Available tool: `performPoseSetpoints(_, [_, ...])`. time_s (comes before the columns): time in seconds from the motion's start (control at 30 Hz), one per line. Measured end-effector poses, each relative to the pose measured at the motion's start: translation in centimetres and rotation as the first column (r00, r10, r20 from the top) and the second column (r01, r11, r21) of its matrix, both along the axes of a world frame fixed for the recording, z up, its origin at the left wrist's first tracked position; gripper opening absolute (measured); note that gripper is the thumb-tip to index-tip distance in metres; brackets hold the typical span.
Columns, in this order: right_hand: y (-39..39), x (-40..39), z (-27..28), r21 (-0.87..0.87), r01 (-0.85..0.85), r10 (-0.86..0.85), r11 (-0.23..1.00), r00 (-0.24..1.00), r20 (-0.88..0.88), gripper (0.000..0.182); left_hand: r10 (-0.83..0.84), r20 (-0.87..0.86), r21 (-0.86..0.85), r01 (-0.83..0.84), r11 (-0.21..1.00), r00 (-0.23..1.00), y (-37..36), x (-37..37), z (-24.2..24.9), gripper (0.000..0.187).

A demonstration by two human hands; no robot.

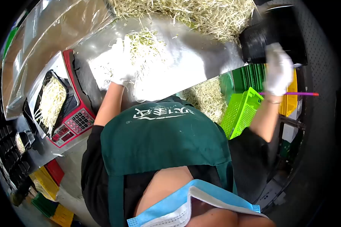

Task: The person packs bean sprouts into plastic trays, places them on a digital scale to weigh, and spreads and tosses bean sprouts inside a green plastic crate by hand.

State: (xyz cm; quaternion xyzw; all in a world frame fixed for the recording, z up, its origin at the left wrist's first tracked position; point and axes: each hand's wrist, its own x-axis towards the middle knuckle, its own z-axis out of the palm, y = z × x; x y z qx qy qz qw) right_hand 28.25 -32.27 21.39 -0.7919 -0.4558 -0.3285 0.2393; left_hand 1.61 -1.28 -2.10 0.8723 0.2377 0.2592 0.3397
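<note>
My left hand (122,64), in a white glove, lies on the metal table at the left edge of a small heap of bean sprouts (147,47). Its fingers are stretched out against the sprouts, and glare washes out their outline. At the right, my right hand (278,70), also gloved, is at the near edge of the black trays (272,36). Motion smears it, and I cannot tell whether its fingers grip a tray.
A large pile of sprouts (189,15) covers the table's far side. On the left, a red scale (81,89) bears a black tray filled with sprouts (53,100). A light green basket (238,113) and more sprouts (208,98) are below the table's near edge.
</note>
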Motion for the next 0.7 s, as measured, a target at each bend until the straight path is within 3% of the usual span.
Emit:
performPoseSetpoints(0.03, [0.9, -2.8, -2.5, -0.247, 0.097, -0.082, 0.964, 0.994, 0.070, 0.017, -0.111, 0.041, -0.196, 0.117, 0.974, 0.993, 0.1, -0.7, -0.1, 0.071])
performPoseSetpoints(0.07, [1.7, -3.7, -6.3, -0.325, 0.189, -0.244, 0.927, 0.960, -0.139, 0.018, -0.067, 0.038, -0.325, 0.076, 0.943, 0.997, -0.6, -0.9, 0.7, 0.064])
performPoseSetpoints(0.1, [1.7, -3.2, -10.7, -0.269, 0.130, -0.175, 0.954, 0.973, -0.148, 0.021, -0.014, 0.034, -0.447, 0.028, 0.894, 0.999, -1.2, -1.0, 1.5, 0.057])
performPoseSetpoints(0.13, [1.6, -2.3, -14.6, -0.279, 0.123, -0.187, 0.952, 0.958, -0.218, 0.023, -0.020, 0.010, -0.245, 0.022, 0.969, 1.000, -1.6, -1.8, 1.8, 0.040])
performPoseSetpoints(0.17, [2.7, -2.5, -15.3, -0.438, 0.159, -0.301, 0.885, 0.912, -0.277, 0.030, -0.025, -0.020, -0.034, 0.025, 0.999, 0.999, -1.8, -2.7, 2.0, 0.026])
performPoseSetpoints(0.2, [3.3, -2.4, -15.3, -0.478, 0.113, -0.283, 0.871, 0.911, -0.300, 0.036, -0.001, -0.029, -0.028, 0.000, 1.000, 1.000, -1.8, -4.0, 1.9, 0.026])
performPoseSetpoints(0.23, [4.0, -2.3, -14.9, -0.515, 0.072, -0.271, 0.854, 0.907, -0.322, 0.042, -0.011, 0.019, 0.191, 0.007, 0.982, 1.000, -1.8, -5.4, 1.6, 0.023])
performPoseSetpoints(0.27, [4.6, -2.0, -14.7, -0.295, -0.058, 0.013, 0.954, 0.988, -0.153, 0.053, -0.038, 0.059, 0.401, 0.011, 0.916, 0.998, -1.8, -6.5, 1.5, 0.021])
performPoseSetpoints(0.3, [6.0, -2.8, -13.2, -0.198, -0.130, 0.100, 0.972, 0.983, -0.153, 0.055, -0.029, 0.052, 0.405, 0.005, 0.914, 0.998, -2.0, -7.1, 2.4, 0.021])
performPoseSetpoints(0.33, [7.6, -3.6, -12.5, -0.137, -0.194, 0.158, 0.971, 0.959, -0.236, 0.054, 0.015, 0.125, 0.085, -0.026, 0.996, 0.992, -2.2, -7.4, 3.5, 0.024])
performPoseSetpoints(0.37, [9.2, -4.5, -12.1, -0.074, -0.251, 0.216, 0.965, 0.924, -0.316, 0.053, 0.081, 0.180, -0.248, -0.035, 0.968, 0.980, -2.4, -7.7, 4.1, 0.026])
performPoseSetpoints(0.4, [11.4, -6.0, -11.1, -0.172, -0.279, 0.149, 0.945, 0.833, -0.533, 0.052, 0.067, 0.141, 0.006, -0.069, 0.998, 0.988, -0.7, -8.2, 1.5, 0.031])
performPoseSetpoints(0.43, [13.6, -7.5, -10.6, -0.258, -0.327, 0.050, 0.909, 0.702, -0.711, 0.050, 0.074, 0.139, 0.005, -0.075, 0.997, 0.988, -0.7, -8.1, 1.9, 0.031])
performPoseSetpoints(0.5, [19.1, -7.5, -16.2, -0.067, -0.446, 0.274, 0.893, 0.655, -0.704, 0.047, 0.144, 0.014, 0.261, -0.143, 0.955, 0.989, -0.9, -7.1, 3.3, 0.035])
performPoseSetpoints(0.57, [24.6, -8.1, -18.2, -0.138, -0.429, 0.249, 0.893, 0.724, -0.643, 0.049, 0.102, 0.024, 0.168, -0.104, 0.980, 0.995, -1.6, -6.8, 2.7, 0.040])
performPoseSetpoints(0.6, [27.3, -8.4, -18.5, -0.255, -0.361, 0.126, 0.897, 0.762, -0.635, 0.049, 0.050, 0.072, -0.010, -0.049, 0.999, 0.996, -2.0, -6.9, 0.7, 0.039])
performPoseSetpoints(0.67, [30.9, -10.0, -18.2, -0.490, -0.166, -0.173, 0.856, 0.801, -0.574, 0.045, 0.015, 0.105, -0.026, -0.013, 1.000, 0.994, -2.3, -7.6, 0.9, 0.038])
performPoseSetpoints(0.7, [31.8, -9.4, -19.8, -0.487, -0.175, -0.167, 0.855, 0.798, -0.579, 0.045, 0.022, 0.098, -0.024, -0.020, 1.000, 0.995, -2.6, -8.2, 1.8, 0.038])
